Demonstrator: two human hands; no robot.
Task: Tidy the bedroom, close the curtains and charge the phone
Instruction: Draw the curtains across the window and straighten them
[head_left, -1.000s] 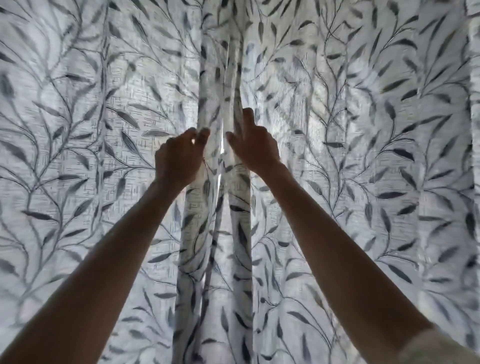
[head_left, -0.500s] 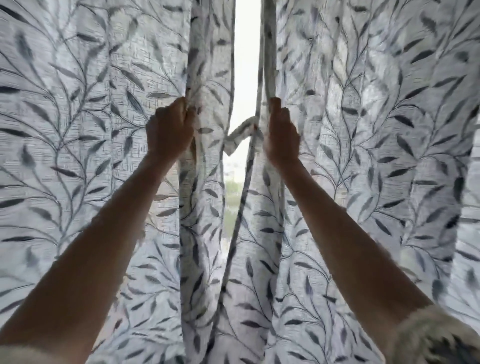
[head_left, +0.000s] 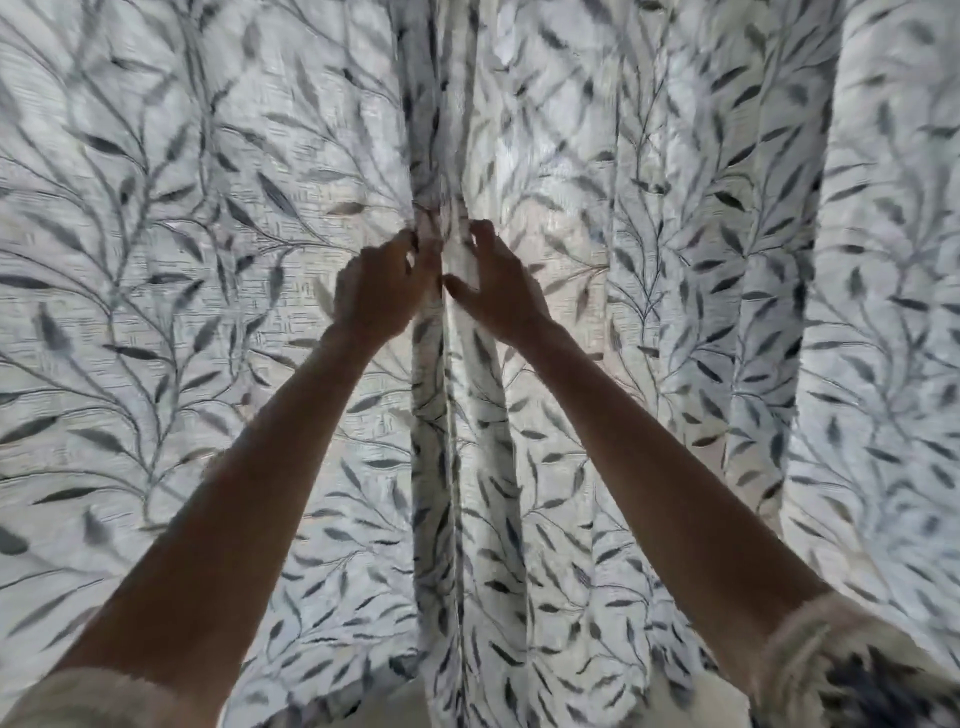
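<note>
Two white curtains printed with grey leafy branches fill the whole view. The left curtain (head_left: 197, 291) and the right curtain (head_left: 675, 270) meet in the middle, with no gap of daylight between them. My left hand (head_left: 382, 288) grips the inner edge of the left curtain with curled fingers. My right hand (head_left: 496, 288) pinches the inner edge of the right curtain between thumb and fingers. Both hands are close together at the seam, arms stretched forward. No phone is in view.
The fabric hangs in deep folds at the right (head_left: 769, 364). A pale strip shows below the curtains' hem at the bottom middle (head_left: 400, 701).
Half a second ago a bright gap of window showed between the curtains and my hands were apart. Both hands have since moved inward and the gap is shut.
</note>
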